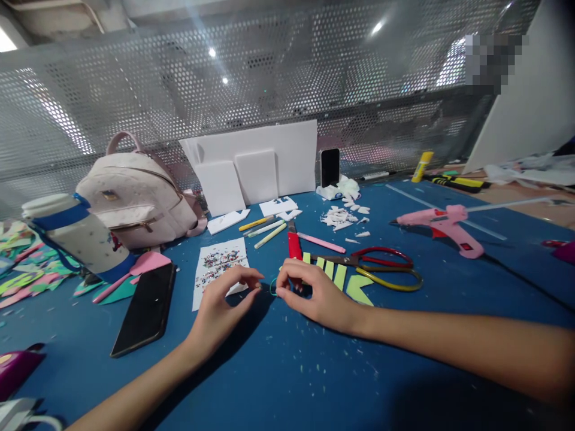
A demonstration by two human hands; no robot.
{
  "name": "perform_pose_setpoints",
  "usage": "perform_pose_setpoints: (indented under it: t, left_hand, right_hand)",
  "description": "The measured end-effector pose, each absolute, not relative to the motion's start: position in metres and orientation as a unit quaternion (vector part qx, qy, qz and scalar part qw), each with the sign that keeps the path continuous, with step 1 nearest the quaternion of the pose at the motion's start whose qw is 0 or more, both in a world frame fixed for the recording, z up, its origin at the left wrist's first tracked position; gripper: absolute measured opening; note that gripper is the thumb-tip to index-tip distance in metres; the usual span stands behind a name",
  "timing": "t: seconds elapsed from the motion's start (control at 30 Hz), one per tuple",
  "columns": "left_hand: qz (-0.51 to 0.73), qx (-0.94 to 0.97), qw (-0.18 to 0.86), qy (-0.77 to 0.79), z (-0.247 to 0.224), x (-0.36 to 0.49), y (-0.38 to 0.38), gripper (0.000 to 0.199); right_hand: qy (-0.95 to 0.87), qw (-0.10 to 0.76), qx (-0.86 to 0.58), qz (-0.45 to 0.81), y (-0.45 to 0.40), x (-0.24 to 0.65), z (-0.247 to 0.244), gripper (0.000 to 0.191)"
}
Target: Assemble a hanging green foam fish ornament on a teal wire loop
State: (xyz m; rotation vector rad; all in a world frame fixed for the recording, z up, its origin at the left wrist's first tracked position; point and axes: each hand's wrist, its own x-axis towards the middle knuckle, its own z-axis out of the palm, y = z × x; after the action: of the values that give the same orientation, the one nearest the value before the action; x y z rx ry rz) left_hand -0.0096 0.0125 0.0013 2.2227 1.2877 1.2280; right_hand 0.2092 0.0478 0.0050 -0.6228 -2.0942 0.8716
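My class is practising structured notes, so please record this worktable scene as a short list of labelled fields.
Surface: blue table
Left hand: thumb and forefinger pinched near a tiny bit, too small to identify
Right hand: fingertips at a thin green loop
Cutting tool: scissors, beyond the right hand
Heating tool: pink glue gun, at right
Paper: white sheet bearing multicoloured bits
Bag: pale backpack, behind the bottle

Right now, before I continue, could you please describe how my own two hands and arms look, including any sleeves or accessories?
Your left hand and right hand are both bare, with no gloves, rings or bracelets visible. Your left forearm and right forearm show no sleeve or watch. Fingernail details are too small to tell.
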Motion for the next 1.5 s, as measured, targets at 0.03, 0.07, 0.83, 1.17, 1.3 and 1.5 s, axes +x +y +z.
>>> perform_pose_setpoints:
  t: [0.03,0.07,0.83,1.17,1.3,1.5]
  left_hand:
    - [0.427,0.773,0.149,0.446,0.0018,-0.0091,0.0114,0.015]
    - [0.427,0.773,0.151,0.444,0.0024,-0.0088,0.0105,0.016]
    - [0.424,0.787,0.161,0.418,0.0064,-0.0061,0.0044,0.016]
    - [0.425,0.788,0.156,0.417,0.0051,-0.0070,0.0065,0.015]
    - [0.426,0.790,0.153,0.414,0.0048,-0.0073,0.0059,0.015]
    - [0.420,0.803,0.139,0.399,0.0076,-0.0067,0.0058,0.012]
  right_hand:
    - [-0.822,0.384,-0.245,0.342,0.0478,0.2091,0.0048,0.012]
    - [-0.821,0.384,-0.246,0.343,0.0480,0.2090,0.0046,0.013]
    - [-0.822,0.377,-0.251,0.344,0.0499,0.2075,0.0011,0.012]
    - [-0.822,0.382,-0.249,0.342,0.0495,0.2073,0.0024,0.013]
    - [-0.821,0.381,-0.253,0.342,0.0498,0.2070,0.0017,0.012]
    - [-0.824,0.378,-0.254,0.338,0.0501,0.2069,0.0016,0.012]
